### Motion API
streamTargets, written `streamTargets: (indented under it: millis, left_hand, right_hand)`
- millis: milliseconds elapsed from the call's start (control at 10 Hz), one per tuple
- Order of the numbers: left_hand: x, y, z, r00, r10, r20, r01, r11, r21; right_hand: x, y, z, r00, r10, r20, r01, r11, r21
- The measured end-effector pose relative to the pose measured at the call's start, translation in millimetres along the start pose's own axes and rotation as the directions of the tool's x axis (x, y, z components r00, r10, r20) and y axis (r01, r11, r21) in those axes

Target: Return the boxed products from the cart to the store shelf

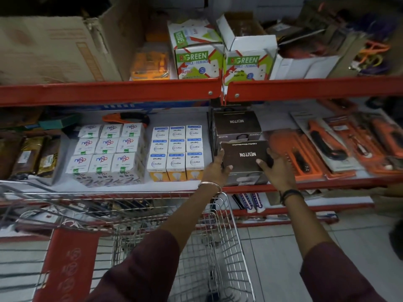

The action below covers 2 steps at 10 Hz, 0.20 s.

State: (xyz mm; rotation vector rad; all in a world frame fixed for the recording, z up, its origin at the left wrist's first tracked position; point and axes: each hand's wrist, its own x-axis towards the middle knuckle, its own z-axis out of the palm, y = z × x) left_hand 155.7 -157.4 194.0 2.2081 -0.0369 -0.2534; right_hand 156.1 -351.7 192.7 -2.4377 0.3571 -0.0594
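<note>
A dark brown NEUTON box (244,154) stands at the front of the middle shelf (174,188), resting on the shelf board. My left hand (216,168) grips its left side and my right hand (275,168) grips its right side. A second, taller NEUTON box (236,125) stands directly behind it. The wire cart (196,236) is below my arms; its basket looks empty where I can see into it.
White bulb boxes (176,149) and white cube boxes (106,147) fill the shelf left of the NEUTON boxes. Orange tool packs (327,149) lie to the right. Green-and-white boxes (196,55) and a cardboard carton (54,46) sit on the upper shelf.
</note>
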Motion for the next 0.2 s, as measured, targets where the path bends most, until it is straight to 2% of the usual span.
streamTargets:
  millis: [100, 200]
  left_hand:
    - [-8, 4, -12, 0.996, 0.075, -0.046, -0.073, 0.996, 0.054]
    - [-19, 13, -38, 0.931, 0.261, -0.257, -0.248, 0.965, 0.084]
  right_hand:
    - [-15, -4, -1, 1.000, -0.020, 0.022, 0.017, 0.991, 0.131]
    - [-51, 2, -5, 0.994, -0.045, -0.101, 0.061, 0.986, 0.154]
